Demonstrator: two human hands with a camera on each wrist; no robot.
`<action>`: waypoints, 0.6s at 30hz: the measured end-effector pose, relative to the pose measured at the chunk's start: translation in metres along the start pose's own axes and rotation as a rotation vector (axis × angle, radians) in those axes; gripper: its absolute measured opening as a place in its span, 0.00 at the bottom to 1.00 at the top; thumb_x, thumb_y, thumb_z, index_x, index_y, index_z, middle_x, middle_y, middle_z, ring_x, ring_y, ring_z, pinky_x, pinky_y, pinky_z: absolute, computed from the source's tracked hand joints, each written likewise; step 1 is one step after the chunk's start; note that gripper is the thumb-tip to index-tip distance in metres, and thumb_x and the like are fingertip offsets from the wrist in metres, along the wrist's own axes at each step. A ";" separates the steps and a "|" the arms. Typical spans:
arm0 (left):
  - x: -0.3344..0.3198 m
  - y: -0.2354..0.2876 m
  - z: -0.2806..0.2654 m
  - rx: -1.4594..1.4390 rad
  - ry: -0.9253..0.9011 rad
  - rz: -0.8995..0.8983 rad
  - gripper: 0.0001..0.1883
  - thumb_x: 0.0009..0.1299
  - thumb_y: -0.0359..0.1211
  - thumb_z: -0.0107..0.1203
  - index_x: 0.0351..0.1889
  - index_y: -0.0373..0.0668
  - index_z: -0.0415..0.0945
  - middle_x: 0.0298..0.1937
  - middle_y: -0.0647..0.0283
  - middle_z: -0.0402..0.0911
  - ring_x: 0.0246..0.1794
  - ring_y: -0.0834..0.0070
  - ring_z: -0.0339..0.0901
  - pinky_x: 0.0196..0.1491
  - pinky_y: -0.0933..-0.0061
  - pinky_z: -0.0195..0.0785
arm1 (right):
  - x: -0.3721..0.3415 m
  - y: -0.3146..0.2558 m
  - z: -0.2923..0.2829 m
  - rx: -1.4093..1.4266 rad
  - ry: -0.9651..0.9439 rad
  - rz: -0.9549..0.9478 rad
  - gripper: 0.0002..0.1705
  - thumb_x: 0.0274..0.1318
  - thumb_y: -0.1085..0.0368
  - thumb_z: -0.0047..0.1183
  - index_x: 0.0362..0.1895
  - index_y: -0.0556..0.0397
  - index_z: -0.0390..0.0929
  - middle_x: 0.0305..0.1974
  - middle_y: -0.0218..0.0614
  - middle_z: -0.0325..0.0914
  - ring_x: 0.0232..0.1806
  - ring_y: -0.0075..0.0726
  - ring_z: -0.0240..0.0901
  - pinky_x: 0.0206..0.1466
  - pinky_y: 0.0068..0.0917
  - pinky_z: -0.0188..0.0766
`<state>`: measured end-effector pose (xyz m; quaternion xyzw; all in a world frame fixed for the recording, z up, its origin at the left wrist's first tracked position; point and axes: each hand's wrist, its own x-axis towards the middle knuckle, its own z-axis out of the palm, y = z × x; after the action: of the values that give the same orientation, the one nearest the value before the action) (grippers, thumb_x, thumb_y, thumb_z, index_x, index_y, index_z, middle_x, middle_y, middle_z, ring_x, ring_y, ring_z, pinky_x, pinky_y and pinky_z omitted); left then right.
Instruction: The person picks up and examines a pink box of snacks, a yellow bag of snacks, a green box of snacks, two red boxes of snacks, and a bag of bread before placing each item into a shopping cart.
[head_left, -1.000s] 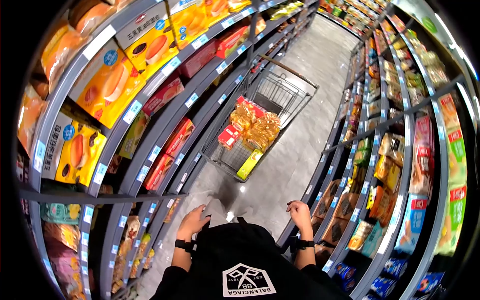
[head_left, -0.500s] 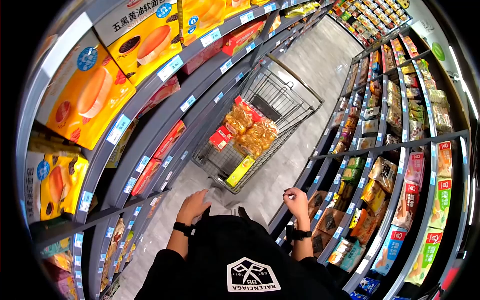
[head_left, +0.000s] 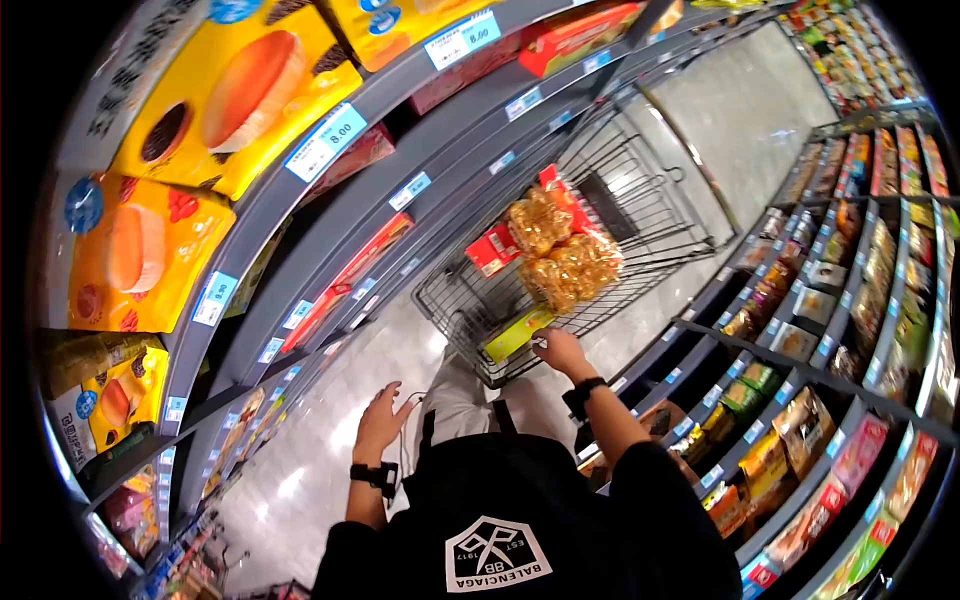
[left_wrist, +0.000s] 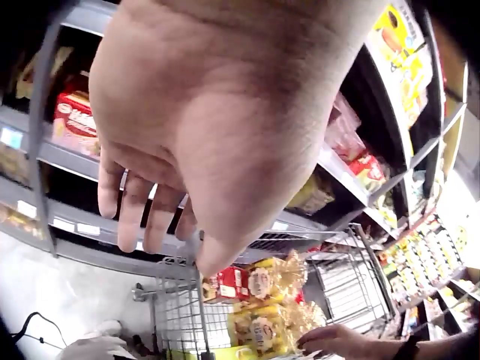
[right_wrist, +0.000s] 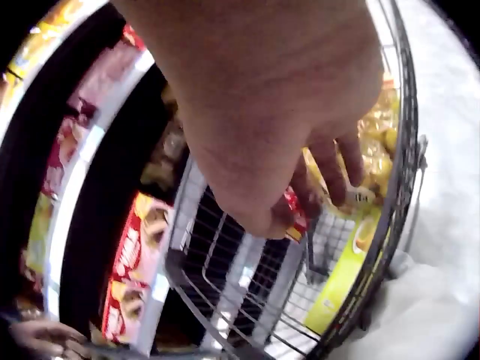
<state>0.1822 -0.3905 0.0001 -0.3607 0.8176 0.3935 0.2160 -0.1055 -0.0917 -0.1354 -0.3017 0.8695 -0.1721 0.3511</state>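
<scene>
Moved since the earlier frames is the right hand (head_left: 562,354), formerly held beside the body and now extended to the near end of the cart (head_left: 482,294). Its fingers are loosely bent, with nothing seen gripped; whether the green box (head_left: 516,335) just beside it is touched cannot be told. That box is laid inside the cart, at its near end. Farther in, golden bags (head_left: 560,274) are grouped, with a red box (head_left: 492,250) beside them. The left hand (head_left: 380,424) is held outside the cart, its fingers extended and apart. Shelves (head_left: 258,226) are ranged along both sides.
</scene>
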 end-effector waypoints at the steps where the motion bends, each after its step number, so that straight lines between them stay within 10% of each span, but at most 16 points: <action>1: -0.012 -0.005 0.013 -0.038 0.027 -0.061 0.28 0.70 0.42 0.61 0.66 0.43 0.70 0.55 0.49 0.82 0.55 0.53 0.79 0.56 0.57 0.73 | 0.016 0.003 0.006 -0.049 -0.090 -0.027 0.15 0.54 0.56 0.59 0.44 0.46 0.87 0.42 0.45 0.84 0.45 0.55 0.81 0.48 0.47 0.78; 4: -0.051 -0.010 0.060 -0.078 0.093 -0.209 0.28 0.69 0.38 0.65 0.65 0.40 0.71 0.52 0.52 0.83 0.50 0.59 0.81 0.54 0.60 0.74 | 0.069 0.008 0.021 -0.282 -0.624 0.035 0.17 0.65 0.59 0.50 0.55 0.43 0.82 0.54 0.42 0.82 0.57 0.49 0.78 0.55 0.47 0.77; 6: -0.078 -0.013 0.092 -0.133 0.085 -0.257 0.31 0.67 0.39 0.67 0.66 0.40 0.70 0.51 0.50 0.83 0.49 0.57 0.81 0.51 0.57 0.75 | 0.079 0.052 0.081 -0.479 -0.387 -0.212 0.20 0.63 0.62 0.50 0.59 0.40 0.78 0.61 0.41 0.75 0.61 0.53 0.73 0.57 0.50 0.73; 12: -0.147 0.011 0.182 -0.490 -0.013 -0.525 0.32 0.64 0.37 0.70 0.65 0.40 0.72 0.51 0.54 0.85 0.53 0.63 0.83 0.53 0.63 0.76 | 0.128 0.074 0.132 -0.586 -0.446 -0.259 0.20 0.65 0.63 0.49 0.61 0.40 0.75 0.56 0.34 0.73 0.63 0.48 0.67 0.69 0.54 0.57; 18: -0.160 0.033 0.216 -0.563 0.060 -0.578 0.33 0.67 0.38 0.68 0.69 0.40 0.69 0.56 0.53 0.84 0.51 0.62 0.84 0.51 0.62 0.77 | 0.170 0.123 0.194 -0.749 -0.343 -0.479 0.15 0.62 0.55 0.46 0.50 0.32 0.80 0.46 0.28 0.81 0.52 0.39 0.78 0.54 0.52 0.70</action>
<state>0.2751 -0.1369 -0.0107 -0.6321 0.5486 0.5144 0.1867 -0.1137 -0.1253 -0.4184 -0.6235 0.7073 0.1294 0.3071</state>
